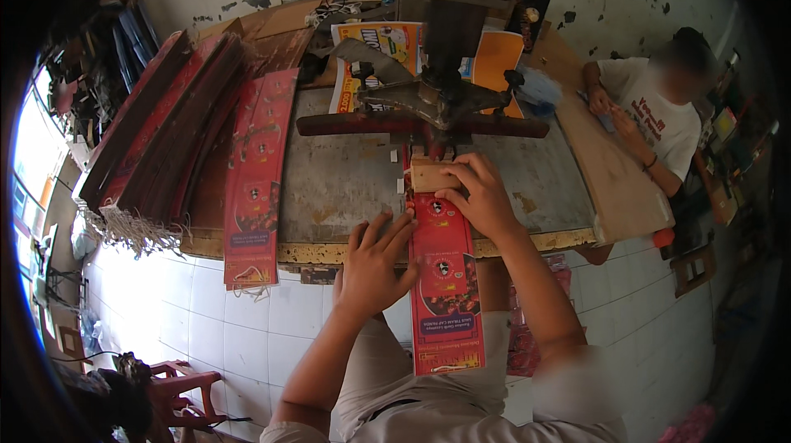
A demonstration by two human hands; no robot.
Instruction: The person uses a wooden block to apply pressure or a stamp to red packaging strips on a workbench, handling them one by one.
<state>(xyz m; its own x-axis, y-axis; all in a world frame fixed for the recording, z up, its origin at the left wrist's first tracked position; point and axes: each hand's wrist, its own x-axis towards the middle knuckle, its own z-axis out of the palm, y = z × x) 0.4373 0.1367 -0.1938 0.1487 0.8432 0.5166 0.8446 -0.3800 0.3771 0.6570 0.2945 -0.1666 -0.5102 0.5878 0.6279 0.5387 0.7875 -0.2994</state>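
Note:
A long red printed paper strip lies on the worn grey metal tabletop and hangs over its near edge toward my lap. My right hand grips a small wooden block at the strip's far end, thumb on the near side and fingers bent over it. Fingers apart, my left hand rests with its fingertips at the strip's left edge. Just beyond the block stands a heavy press with a wide dark red crossbar. What lies under the block is hidden.
Flat red strips overhang the table's left side beside thick bundles with string ends. Small white pieces lie near the block. A co-worker sits at the right, hands together. A red stool stands lower left.

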